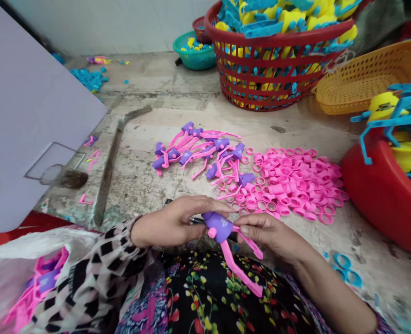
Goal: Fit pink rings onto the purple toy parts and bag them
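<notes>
A purple plastic piece (221, 227) with two long pink arms is held between my hands, close to my body. My left hand (177, 220) is closed round its upper left end, with a dark pen-like rod beneath the fingers. My right hand (266, 232) pinches one pink arm near the purple body. Beyond my hands lies a cluster of similar purple and pink pieces (205, 150). To its right spreads a heap of pink rings (295, 181).
A red basket (278, 69) of blue and yellow parts stands at the back, beside an orange basket (372, 74). At right is a red tub (382, 181). A teal bowl (196, 60), a bent strip (111, 162), blue rings (344, 269) and a plastic bag (34, 243) also show.
</notes>
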Action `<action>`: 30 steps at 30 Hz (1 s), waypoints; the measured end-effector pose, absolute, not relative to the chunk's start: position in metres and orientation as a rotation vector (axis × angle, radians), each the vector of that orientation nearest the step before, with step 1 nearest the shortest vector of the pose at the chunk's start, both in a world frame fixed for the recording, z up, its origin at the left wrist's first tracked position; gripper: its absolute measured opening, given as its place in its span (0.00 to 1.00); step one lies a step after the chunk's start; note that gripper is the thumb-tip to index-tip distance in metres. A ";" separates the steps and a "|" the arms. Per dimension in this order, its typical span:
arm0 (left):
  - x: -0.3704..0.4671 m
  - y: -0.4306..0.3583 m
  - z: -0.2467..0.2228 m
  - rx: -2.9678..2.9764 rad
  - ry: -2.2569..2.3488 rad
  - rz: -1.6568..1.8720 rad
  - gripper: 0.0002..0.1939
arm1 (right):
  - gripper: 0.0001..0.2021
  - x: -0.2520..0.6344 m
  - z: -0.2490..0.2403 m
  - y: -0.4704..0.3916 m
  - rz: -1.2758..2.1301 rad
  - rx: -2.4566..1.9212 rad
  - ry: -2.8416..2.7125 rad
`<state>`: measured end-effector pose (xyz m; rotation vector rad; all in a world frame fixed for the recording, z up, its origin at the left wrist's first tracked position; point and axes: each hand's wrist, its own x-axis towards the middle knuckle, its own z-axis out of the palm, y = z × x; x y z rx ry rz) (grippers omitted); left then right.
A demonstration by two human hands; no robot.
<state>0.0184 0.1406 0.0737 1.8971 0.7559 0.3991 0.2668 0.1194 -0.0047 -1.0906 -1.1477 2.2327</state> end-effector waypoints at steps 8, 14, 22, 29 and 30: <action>0.025 0.140 0.050 1.366 1.080 0.740 0.24 | 0.15 0.261 -0.011 0.122 2.174 -1.071 -0.819; 0.041 0.133 0.029 1.048 1.109 0.839 0.23 | 0.11 0.251 -0.008 0.115 1.852 -1.059 -0.936; 0.074 0.126 0.025 1.132 1.298 0.784 0.27 | 0.08 0.224 -0.011 0.097 1.832 -0.949 -1.117; 0.083 0.122 0.017 0.984 1.346 0.728 0.24 | 0.09 0.217 -0.013 0.092 1.815 -0.902 -1.135; 0.084 0.123 0.019 0.957 1.331 0.728 0.22 | 0.09 0.216 -0.012 0.093 1.805 -0.892 -1.135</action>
